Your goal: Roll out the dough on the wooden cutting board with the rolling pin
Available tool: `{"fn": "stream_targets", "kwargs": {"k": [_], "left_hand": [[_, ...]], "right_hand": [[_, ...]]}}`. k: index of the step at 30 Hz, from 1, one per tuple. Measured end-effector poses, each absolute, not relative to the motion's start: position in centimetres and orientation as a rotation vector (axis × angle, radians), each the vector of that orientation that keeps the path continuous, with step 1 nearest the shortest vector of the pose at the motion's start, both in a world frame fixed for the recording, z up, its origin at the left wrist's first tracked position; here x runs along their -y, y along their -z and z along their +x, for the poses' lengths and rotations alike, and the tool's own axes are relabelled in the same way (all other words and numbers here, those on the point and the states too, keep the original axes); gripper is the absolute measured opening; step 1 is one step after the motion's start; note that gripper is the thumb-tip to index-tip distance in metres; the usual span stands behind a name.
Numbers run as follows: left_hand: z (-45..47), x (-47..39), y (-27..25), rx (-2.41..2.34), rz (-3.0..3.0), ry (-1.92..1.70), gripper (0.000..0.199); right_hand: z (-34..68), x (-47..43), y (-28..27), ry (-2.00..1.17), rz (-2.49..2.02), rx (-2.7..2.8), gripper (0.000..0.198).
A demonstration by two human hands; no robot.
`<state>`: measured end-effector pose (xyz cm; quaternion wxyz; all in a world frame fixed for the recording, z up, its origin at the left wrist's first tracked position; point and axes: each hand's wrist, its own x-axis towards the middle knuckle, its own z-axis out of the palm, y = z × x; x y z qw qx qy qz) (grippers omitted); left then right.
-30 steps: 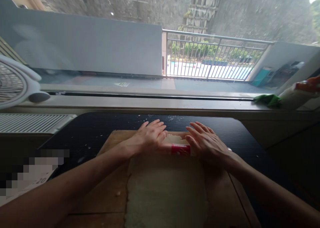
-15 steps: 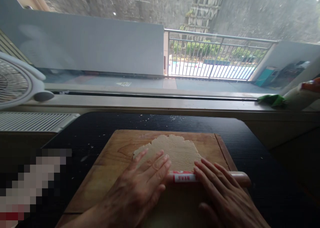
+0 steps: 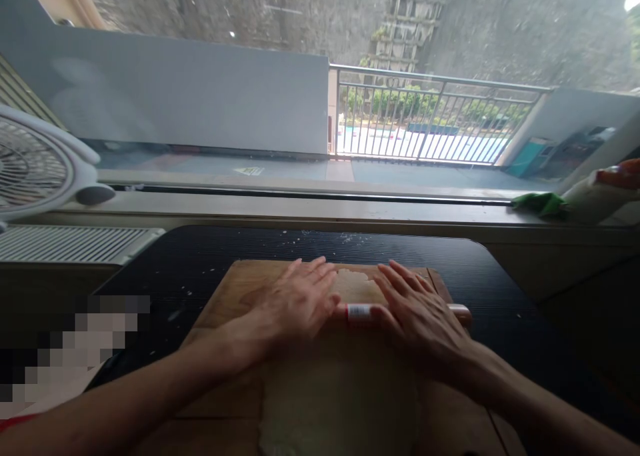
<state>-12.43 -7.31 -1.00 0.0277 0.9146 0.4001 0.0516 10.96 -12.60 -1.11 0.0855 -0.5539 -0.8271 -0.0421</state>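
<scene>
A wooden rolling pin (image 3: pixel 359 314) with a red and white label lies crosswise over a wide sheet of pale dough (image 3: pixel 340 393). My left hand (image 3: pixel 300 301) rests palm down over the pin's left part, fingers stretched forward and slightly blurred. Over the right part lies my right hand (image 3: pixel 413 304), flat with its fingers extended; the pin's rounded end sticks out beyond it. Some dough shows past the pin, between the hands. Beneath everything is a wooden cutting board (image 3: pixel 244 279). The pin's left end is hidden by my left hand.
The board sits on a black table (image 3: pixel 167 269) sprinkled with bits of flour or dough. Behind it runs a window sill (image 3: pixel 300 208), with a green cloth (image 3: pixel 540 204) at the right. A white fan (image 3: pixel 45 163) stands at the left. A pixelated patch covers the lower left.
Both hands and the rolling pin have moved forward, toward the board's far edge. The pin has turned, its label now showing a barcode. More of the dough's near part is uncovered.
</scene>
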Motion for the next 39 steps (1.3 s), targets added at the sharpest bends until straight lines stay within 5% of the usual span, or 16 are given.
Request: {"fn": "stream_targets", "kwargs": {"k": [7, 18, 28, 32, 39], "left_hand": [[-14.4, 13.6, 2.5, -1.012, 3.137, -0.485, 0.058], [-11.4, 4.2, 0.4, -1.351, 2.791, -0.256, 0.053], [-15.0, 13.1, 2.1, -1.024, 3.053, -0.416, 0.053], [-14.4, 9.7, 2.2, -1.203, 2.939, -0.328, 0.046], [-13.6, 3.0, 0.7, -1.388, 2.831, -0.211, 0.052]], "right_hand": [[11.8, 19.0, 1.9, 0.324, -1.302, 2.584, 0.067], [10.7, 7.0, 0.9, -0.006, -1.748, 2.465, 0.059], [12.9, 17.4, 1.4, 0.180, -1.307, 2.595, 0.060], [13.5, 12.7, 1.3, 0.157, -1.553, 2.500, 0.046], [11.4, 3.8, 1.1, 0.005, -1.806, 2.356, 0.053]]}}
